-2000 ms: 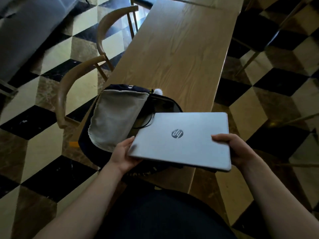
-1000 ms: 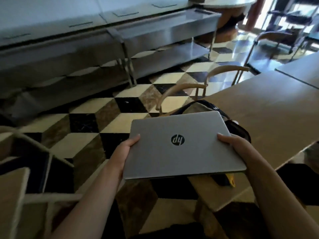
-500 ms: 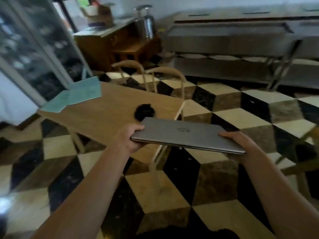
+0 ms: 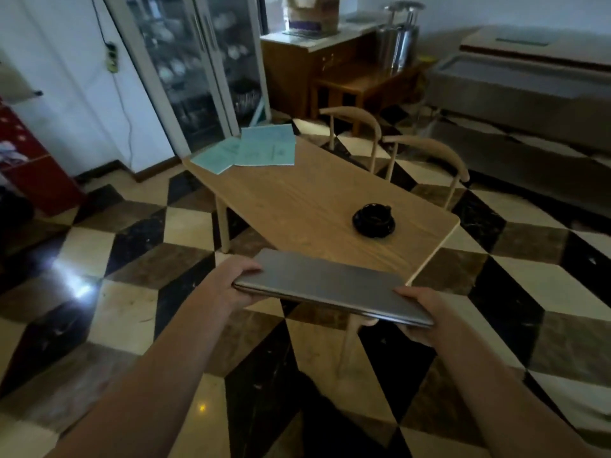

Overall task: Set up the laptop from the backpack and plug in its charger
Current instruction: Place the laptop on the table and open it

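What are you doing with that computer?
A person is carrying a closed silver laptop with both hands, the left hand gripping one side and the right hand the other. It is held flat in the air at the near corner of a wooden table, not set down yet. On the table sit a black cup on a saucer and some teal papers at the far end.

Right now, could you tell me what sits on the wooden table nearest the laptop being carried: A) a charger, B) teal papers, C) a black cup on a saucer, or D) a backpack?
C: the black cup on a saucer sits on the wooden table just beyond the closed laptop; the teal papers lie at the far end.
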